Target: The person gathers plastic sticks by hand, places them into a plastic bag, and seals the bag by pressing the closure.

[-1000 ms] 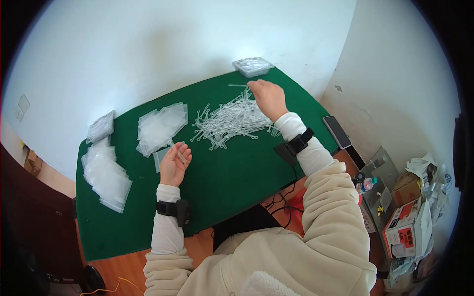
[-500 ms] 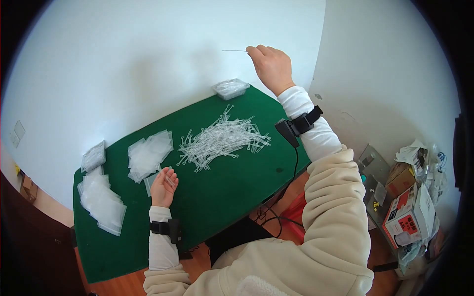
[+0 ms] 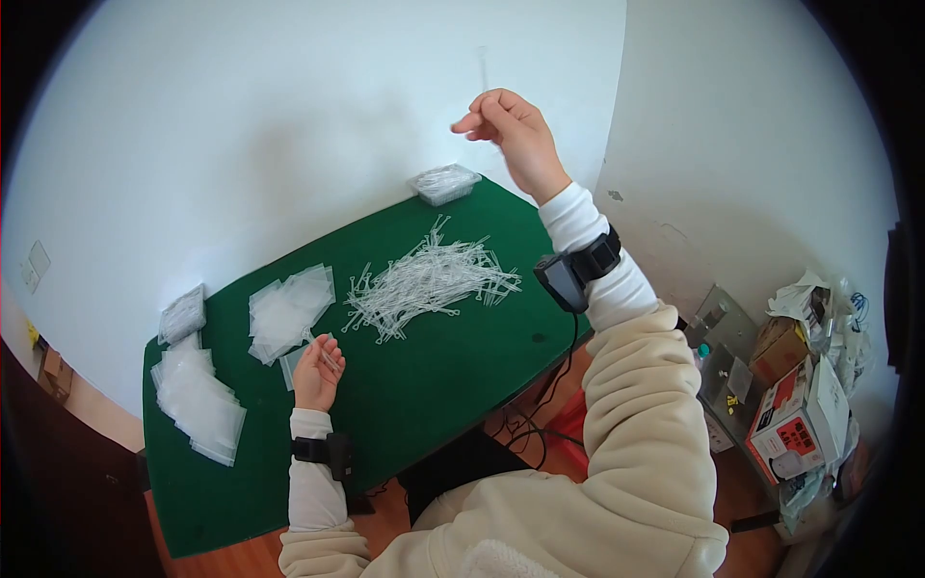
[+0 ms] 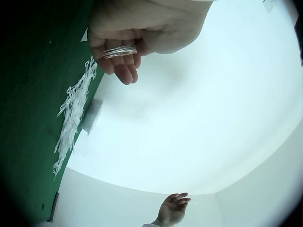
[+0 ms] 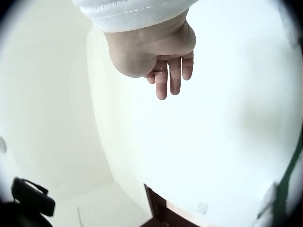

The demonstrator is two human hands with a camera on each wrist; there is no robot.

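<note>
My right hand point(image 3: 525, 144) is raised high in front of the wall. Between thumb and forefinger it pinches a thin clear plastic stick point(image 3: 484, 69), which points upward and looks blurred. In the right wrist view the other fingers point(image 5: 175, 80) stretch out loosely, and the stick's ends point(image 5: 157, 71) show by the palm. Low over the table, my left hand point(image 3: 313, 380) faces palm up and holds a small bundle of similar sticks point(image 4: 119, 51) under its thumb. To its right lies a big loose pile of clear sticks point(image 3: 424, 284) with looped ends.
Clear zip bags point(image 3: 292, 308) lie heaped behind my left hand, and more bags point(image 3: 202, 405) spread at the left edge. Two filled clear packs, a left one point(image 3: 182, 314) and a back one point(image 3: 444, 183), sit on the green table point(image 3: 405, 414). Boxes point(image 3: 800, 438) stand at right.
My right hand has risen from the pile with a stick and turned it from sideways to upright. The left hand keeps its bundle; the head view has shifted.
</note>
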